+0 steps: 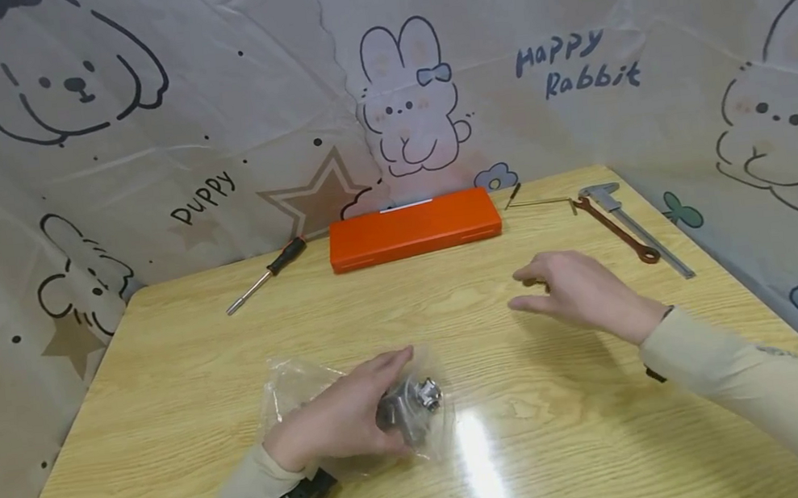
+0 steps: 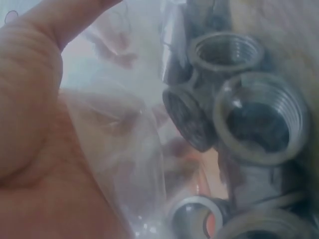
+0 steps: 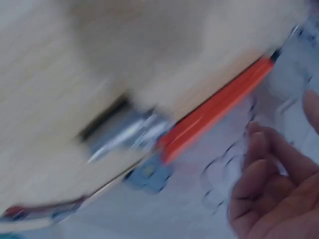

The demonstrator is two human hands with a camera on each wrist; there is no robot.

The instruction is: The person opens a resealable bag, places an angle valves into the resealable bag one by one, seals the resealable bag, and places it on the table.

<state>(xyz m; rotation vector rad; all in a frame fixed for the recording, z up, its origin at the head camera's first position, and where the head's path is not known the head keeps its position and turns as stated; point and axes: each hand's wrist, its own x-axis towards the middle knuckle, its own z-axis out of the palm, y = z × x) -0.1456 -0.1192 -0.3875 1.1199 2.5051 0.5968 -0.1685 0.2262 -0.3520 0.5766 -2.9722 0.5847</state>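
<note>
In the head view my left hand [image 1: 339,413] grips a clear plastic bag [image 1: 284,379] on the table, its thumb and fingers spread around the contents. Inside lie several grey metal pipe fittings [image 2: 261,119] with threaded round openings, seen close up in the left wrist view; one shiny fitting [image 1: 429,393] shows at the bag's right end. The palm hides part of the bag. My right hand [image 1: 579,291] hovers over the right side of the table, fingers loosely bent and thumb apart, with nothing between them. The right wrist view also shows these bent fingers [image 3: 269,186].
An orange case [image 1: 415,229] lies along the table's back edge. A black-handled screwdriver [image 1: 270,271] is left of it; a hex key [image 1: 543,202], a reddish wrench [image 1: 619,230] and a caliper [image 1: 649,239] are to its right. A printed cloth [image 1: 266,92] hangs behind.
</note>
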